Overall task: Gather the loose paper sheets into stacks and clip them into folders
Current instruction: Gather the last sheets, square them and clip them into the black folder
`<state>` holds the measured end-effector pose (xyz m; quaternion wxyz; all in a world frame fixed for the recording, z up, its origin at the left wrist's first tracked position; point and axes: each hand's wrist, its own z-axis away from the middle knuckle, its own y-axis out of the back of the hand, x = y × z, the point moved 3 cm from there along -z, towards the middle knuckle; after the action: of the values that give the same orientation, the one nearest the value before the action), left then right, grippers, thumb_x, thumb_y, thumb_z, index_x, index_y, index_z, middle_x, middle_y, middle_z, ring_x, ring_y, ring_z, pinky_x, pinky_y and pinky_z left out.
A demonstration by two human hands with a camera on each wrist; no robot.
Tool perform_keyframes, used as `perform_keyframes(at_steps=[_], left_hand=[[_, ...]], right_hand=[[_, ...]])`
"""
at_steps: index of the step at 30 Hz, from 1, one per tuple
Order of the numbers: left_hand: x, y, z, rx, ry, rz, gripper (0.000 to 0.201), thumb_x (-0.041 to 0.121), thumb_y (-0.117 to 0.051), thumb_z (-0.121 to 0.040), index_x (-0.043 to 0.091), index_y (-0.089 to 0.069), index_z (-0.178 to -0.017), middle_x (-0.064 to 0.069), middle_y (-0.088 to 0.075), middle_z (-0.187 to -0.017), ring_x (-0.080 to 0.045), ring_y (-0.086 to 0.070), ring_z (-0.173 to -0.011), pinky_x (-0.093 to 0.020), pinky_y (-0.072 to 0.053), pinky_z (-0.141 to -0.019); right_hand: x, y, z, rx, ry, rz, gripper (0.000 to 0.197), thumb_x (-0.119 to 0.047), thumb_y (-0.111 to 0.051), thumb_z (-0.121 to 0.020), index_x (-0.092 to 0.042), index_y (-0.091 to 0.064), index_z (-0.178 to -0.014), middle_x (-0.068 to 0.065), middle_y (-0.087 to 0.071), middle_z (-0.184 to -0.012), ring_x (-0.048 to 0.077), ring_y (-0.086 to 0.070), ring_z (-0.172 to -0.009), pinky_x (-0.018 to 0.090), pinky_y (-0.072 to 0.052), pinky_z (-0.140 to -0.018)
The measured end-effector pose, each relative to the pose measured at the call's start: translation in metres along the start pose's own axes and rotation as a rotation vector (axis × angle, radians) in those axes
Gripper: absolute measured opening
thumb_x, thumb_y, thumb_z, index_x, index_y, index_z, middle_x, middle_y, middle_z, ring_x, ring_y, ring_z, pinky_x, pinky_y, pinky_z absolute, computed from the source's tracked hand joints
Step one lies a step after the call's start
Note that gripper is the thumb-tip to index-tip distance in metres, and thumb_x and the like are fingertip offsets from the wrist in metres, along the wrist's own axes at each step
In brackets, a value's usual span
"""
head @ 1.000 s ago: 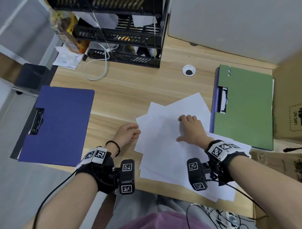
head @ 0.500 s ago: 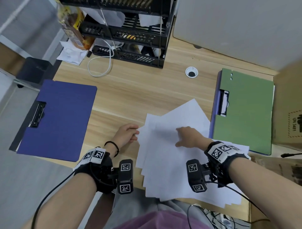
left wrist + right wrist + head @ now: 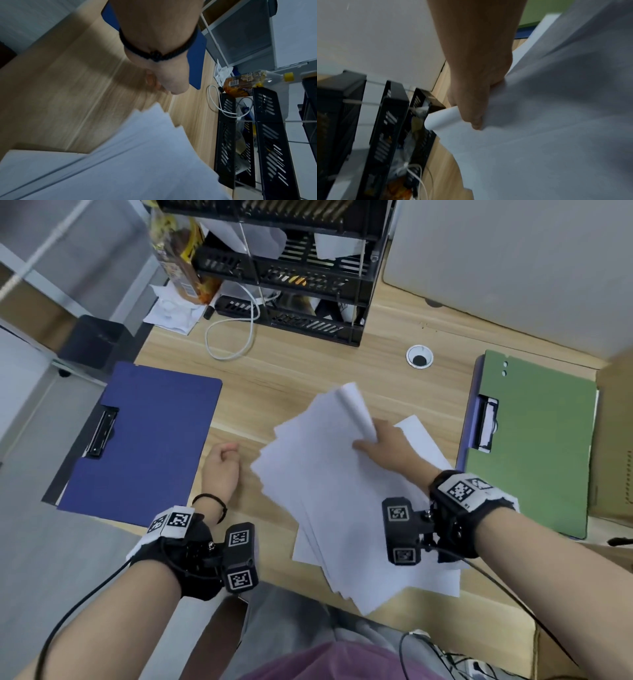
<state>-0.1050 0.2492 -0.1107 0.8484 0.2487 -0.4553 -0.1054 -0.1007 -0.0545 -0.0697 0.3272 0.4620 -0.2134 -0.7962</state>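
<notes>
Several white paper sheets (image 3: pixel 335 491) lie fanned in a loose pile at the middle of the wooden desk (image 3: pixel 308 378). My right hand (image 3: pixel 383 445) grips the pile's far right edge, thumb on top, and the sheets curl upward there (image 3: pixel 443 117). My left hand (image 3: pixel 221 465) rests on the bare desk just left of the pile, fingers curled and holding nothing. An open blue folder (image 3: pixel 144 440) with a black clip lies at the left. A green folder (image 3: pixel 534 440) with a clip lies at the right. One sheet (image 3: pixel 418 436) stays flat under my right hand.
A black tiered file rack (image 3: pixel 291 265) stands at the back with a snack bag (image 3: pixel 185 261) and a white cable (image 3: pixel 236 337) beside it. A cable grommet (image 3: pixel 419 357) sits in the desk. A cardboard box (image 3: pixel 616 440) borders the right side.
My right hand went from pressing flat on the sheets to gripping their far edge and lifting it, swinging the pile leftward. My left hand curled and drew back from the pile.
</notes>
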Motion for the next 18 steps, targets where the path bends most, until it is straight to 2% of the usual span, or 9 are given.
perform_keyframes(at_steps=[2,4,6,8,9,11,14,16,18], left_hand=[[0.0,-0.005,0.0,-0.066,0.003,-0.016,0.027,0.014,-0.043,-0.095,0.017,-0.059,-0.116,0.003,-0.058,-0.111,-0.014,-0.053,-0.097,-0.021,-0.039,-0.072],[0.003,-0.02,0.003,-0.195,-0.001,-0.053,0.024,0.011,-0.048,-0.092,0.019,-0.061,-0.111,0.0,-0.062,-0.11,-0.018,-0.057,-0.099,-0.022,-0.044,-0.077],[0.009,-0.041,0.009,-0.338,-0.044,-0.094,0.027,0.006,-0.055,-0.088,0.017,-0.061,-0.112,-0.001,-0.063,-0.111,-0.019,-0.059,-0.106,-0.025,-0.045,-0.088],[0.021,-0.063,0.016,-0.427,-0.134,-0.152,0.037,0.002,-0.061,-0.083,0.013,-0.06,-0.118,0.0,-0.059,-0.116,-0.016,-0.055,-0.108,-0.023,-0.042,-0.09],[0.028,-0.073,0.018,-0.451,-0.199,-0.208,0.041,0.002,-0.064,-0.08,0.013,-0.059,-0.12,-0.001,-0.057,-0.118,-0.014,-0.053,-0.107,-0.022,-0.04,-0.091],[0.041,-0.094,0.021,-0.505,-0.341,-0.362,0.049,0.005,-0.069,-0.075,0.016,-0.058,-0.121,-0.003,-0.053,-0.12,-0.015,-0.05,-0.107,-0.023,-0.039,-0.092],[0.057,-0.123,0.025,-0.603,-0.485,-0.553,0.061,0.012,-0.072,-0.071,0.023,-0.053,-0.127,-0.002,-0.047,-0.127,-0.022,-0.044,-0.12,-0.027,-0.034,-0.099],[0.066,-0.142,0.03,-0.647,-0.569,-0.701,0.07,0.015,-0.073,-0.071,0.025,-0.046,-0.136,-0.002,-0.041,-0.137,-0.026,-0.034,-0.128,-0.031,-0.03,-0.103],[0.072,-0.154,0.035,-0.652,-0.647,-0.888,0.079,0.022,-0.075,-0.071,0.027,-0.038,-0.141,-0.001,-0.035,-0.141,-0.028,-0.03,-0.13,-0.037,-0.035,-0.1]], right_hand=[[0.012,0.021,-0.004,0.116,-0.095,-0.117,0.035,-0.027,-0.064,-0.088,-0.009,-0.06,-0.118,0.008,-0.065,-0.103,0.029,-0.063,-0.094,0.036,-0.05,-0.077],[0.033,0.036,0.0,0.236,-0.215,-0.298,0.034,-0.024,-0.066,-0.086,-0.009,-0.061,-0.116,0.008,-0.066,-0.103,0.029,-0.065,-0.092,0.037,-0.053,-0.074],[0.055,0.044,0.013,0.333,-0.313,-0.486,0.033,-0.017,-0.065,-0.087,-0.003,-0.06,-0.117,0.013,-0.068,-0.105,0.029,-0.065,-0.082,0.03,-0.055,-0.062],[0.074,0.045,0.034,0.405,-0.382,-0.593,0.031,-0.009,-0.062,-0.088,0.005,-0.06,-0.115,0.019,-0.066,-0.097,0.022,-0.059,-0.065,0.019,-0.049,-0.044],[0.083,0.043,0.045,0.429,-0.411,-0.644,0.029,-0.007,-0.061,-0.089,0.007,-0.059,-0.115,0.023,-0.066,-0.097,0.02,-0.057,-0.062,0.017,-0.046,-0.041],[0.099,0.038,0.066,0.462,-0.448,-0.738,0.026,-0.006,-0.059,-0.089,0.003,-0.06,-0.114,0.023,-0.068,-0.104,0.018,-0.059,-0.065,0.019,-0.049,-0.046],[0.12,0.032,0.093,0.505,-0.495,-0.843,0.022,-0.008,-0.06,-0.09,-0.006,-0.063,-0.111,0.009,-0.071,-0.1,0.015,-0.066,-0.073,0.026,-0.054,-0.061],[0.132,0.033,0.11,0.559,-0.514,-0.91,0.023,-0.009,-0.062,-0.09,-0.005,-0.065,-0.112,0.002,-0.071,-0.09,0.016,-0.068,-0.073,0.026,-0.054,-0.06],[0.138,0.034,0.126,0.599,-0.526,-0.942,0.017,-0.01,-0.061,-0.09,-0.009,-0.065,-0.107,0.002,-0.071,-0.09,0.018,-0.069,-0.075,0.029,-0.056,-0.063]])
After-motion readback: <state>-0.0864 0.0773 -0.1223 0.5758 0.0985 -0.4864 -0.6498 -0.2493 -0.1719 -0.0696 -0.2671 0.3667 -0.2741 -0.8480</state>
